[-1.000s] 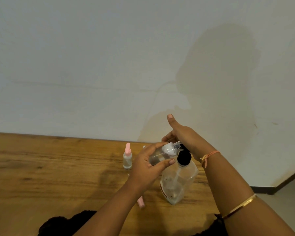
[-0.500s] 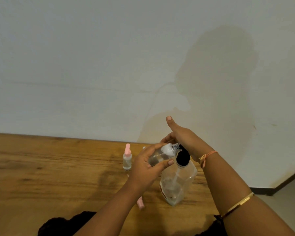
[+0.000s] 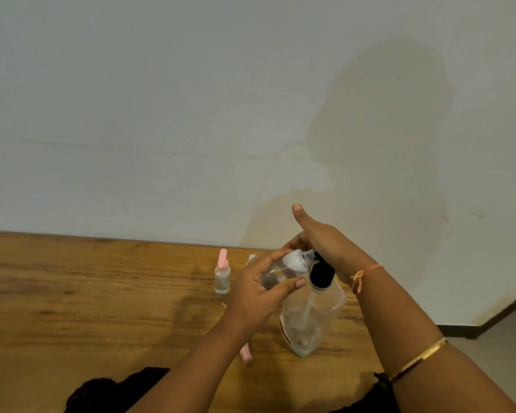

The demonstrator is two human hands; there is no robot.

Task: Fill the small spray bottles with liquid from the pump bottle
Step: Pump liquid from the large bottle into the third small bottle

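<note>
Hardly anything has shifted since a second ago: both hands sit where they were at the pump bottle (image 3: 310, 320), and the raised right thumb has dipped only a touch.

That clear pump bottle stands upright on the wooden tabletop (image 3: 72, 293), with only a little liquid showing near its base. Over its black pump head (image 3: 320, 274) lies the right hand (image 3: 319, 242), palm on top, fingers bent down over the far side, thumb sticking straight up. How hard it presses I cannot tell.

Just left of the pump head, the left hand (image 3: 259, 290) grips a small spray bottle (image 3: 283, 268), fingers and thumb wrapped round its body. This bottle is tipped on its side, uncapped, with its threaded neck right up against the pump head. White foam shows inside its shoulder.

Further left of the pump bottle, apart from it, a second small bottle (image 3: 222, 278) stands upright with a pink top on. Between that one and the pump bottle something pale pokes up behind the left hand, too hidden to name. A pink cap (image 3: 246, 354) lies on the tabletop to the near left of the pump bottle's base, partly under the left forearm.

An orange thread (image 3: 365, 274) circles the right wrist and a gold bangle (image 3: 420, 357) sits further up that arm.
</note>
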